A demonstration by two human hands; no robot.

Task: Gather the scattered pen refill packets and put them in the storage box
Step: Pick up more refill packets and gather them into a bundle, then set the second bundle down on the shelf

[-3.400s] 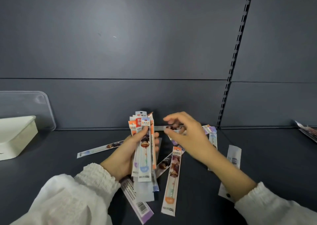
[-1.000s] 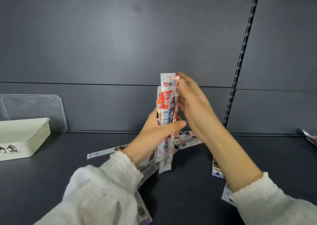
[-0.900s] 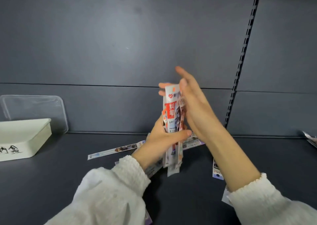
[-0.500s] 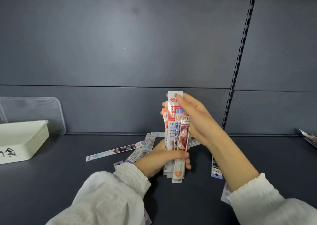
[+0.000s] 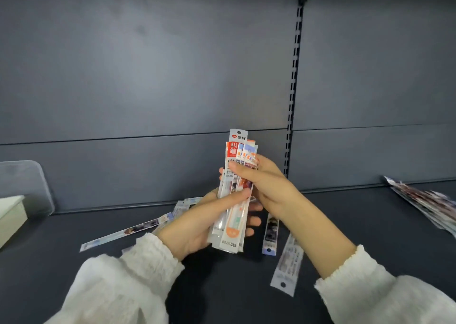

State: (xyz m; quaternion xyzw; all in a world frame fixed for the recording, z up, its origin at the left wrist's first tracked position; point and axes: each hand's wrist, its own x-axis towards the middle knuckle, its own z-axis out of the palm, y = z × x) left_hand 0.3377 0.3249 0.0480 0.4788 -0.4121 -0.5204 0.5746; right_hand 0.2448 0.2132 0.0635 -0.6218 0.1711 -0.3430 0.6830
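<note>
A bundle of several pen refill packets [image 5: 235,151] stands nearly upright above the dark shelf, red, orange and white ends at the top. My left hand [image 5: 195,227] grips its lower half, thumb across the front. My right hand [image 5: 264,183] holds the upper half from the right, thumb over the packets. Loose packets lie on the shelf: a long one [image 5: 123,232] to the left, two [image 5: 270,235] [image 5: 287,267] to the right of the bundle. The cream storage box [image 5: 11,218] sits at the far left edge, partly cut off.
A clear plastic lid [image 5: 29,185] leans against the back wall behind the box. More packets [image 5: 429,202] lie in a fan at the far right of the dark shelf [image 5: 370,225]. A slotted upright rail [image 5: 293,89] runs down the back panel.
Both hands lifted the bundle upright off the shelf and squared it, then lowered it slightly. The view shifted right, so the box is now mostly out of frame.
</note>
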